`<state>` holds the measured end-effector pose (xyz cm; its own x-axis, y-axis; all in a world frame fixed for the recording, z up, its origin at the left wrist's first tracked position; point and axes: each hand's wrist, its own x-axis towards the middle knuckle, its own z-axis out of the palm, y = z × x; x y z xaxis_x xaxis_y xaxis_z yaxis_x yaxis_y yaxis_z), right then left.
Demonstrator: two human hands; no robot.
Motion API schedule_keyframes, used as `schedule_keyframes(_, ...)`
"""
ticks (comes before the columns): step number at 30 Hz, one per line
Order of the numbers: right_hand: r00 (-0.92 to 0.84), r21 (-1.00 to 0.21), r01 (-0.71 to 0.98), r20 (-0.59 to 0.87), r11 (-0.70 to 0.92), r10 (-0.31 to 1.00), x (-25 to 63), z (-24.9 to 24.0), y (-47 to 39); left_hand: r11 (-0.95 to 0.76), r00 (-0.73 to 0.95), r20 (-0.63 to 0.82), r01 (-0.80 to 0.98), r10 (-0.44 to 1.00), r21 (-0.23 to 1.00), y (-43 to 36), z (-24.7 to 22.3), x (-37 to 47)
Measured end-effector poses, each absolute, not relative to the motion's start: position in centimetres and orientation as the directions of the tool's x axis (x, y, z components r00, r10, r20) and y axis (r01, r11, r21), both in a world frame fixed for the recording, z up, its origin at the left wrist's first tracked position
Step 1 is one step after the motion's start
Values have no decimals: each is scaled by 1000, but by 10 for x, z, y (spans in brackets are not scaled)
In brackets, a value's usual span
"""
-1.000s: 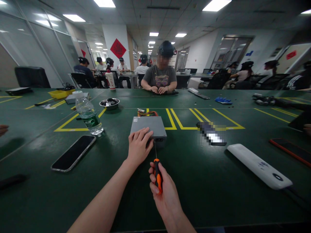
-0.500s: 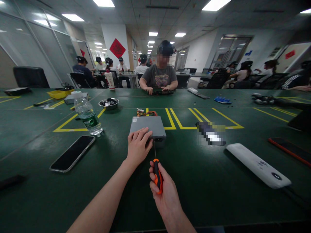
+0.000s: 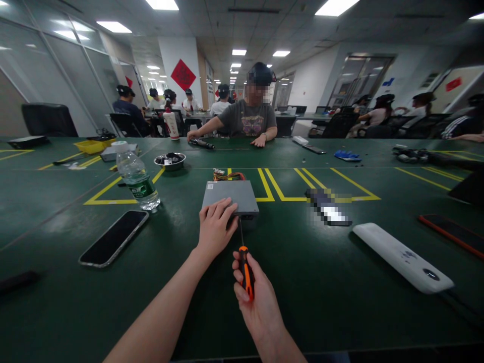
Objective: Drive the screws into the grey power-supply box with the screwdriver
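A grey metal computer power supply (image 3: 236, 191) lies on the green table in front of me, its bundle of coloured wires (image 3: 230, 175) at the far side. My left hand (image 3: 216, 224) holds its near left part, with the fingers over the top and the thumb down at the near edge. In my right hand (image 3: 254, 287) is a screwdriver (image 3: 246, 272) with an orange and black handle, gripped with the fingers wrapped round it. The thin shaft points away from me to the near face of the power supply. The tip's exact contact is hidden near my left thumb.
To the left stand a water bottle (image 3: 138, 176) and a phone (image 3: 114, 238), with a metal bowl (image 3: 170, 161) of small dark parts beyond. A white power bank-like device (image 3: 401, 257) and a blurred phone (image 3: 328, 207) lie right. A person (image 3: 251, 113) sits opposite.
The screwdriver handle has turned slightly in my right hand. My left hand and the power supply stay put. The person opposite has moved a dark object to the left and reaches out to it.
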<state>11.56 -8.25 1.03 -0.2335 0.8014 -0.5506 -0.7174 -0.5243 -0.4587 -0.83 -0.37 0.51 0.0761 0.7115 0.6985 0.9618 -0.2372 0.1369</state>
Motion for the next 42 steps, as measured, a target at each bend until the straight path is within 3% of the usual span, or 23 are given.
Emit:
schedule_keyframes(18,-195,-436,-761,-551,-480,811,114,8,-82,-241,77,699,961,711,139,-3,5,-8)
schedule_keyframes(37,-319,-312,-779,-548,-543,773,119,10,-76,-231,64,698,962,713,148,-4,6,-7)
schedule_keyframes(42,-289,-332,-785,-551,-524,783,118,10,-76,-228,69,688,963,723,143,-5,8,-6)
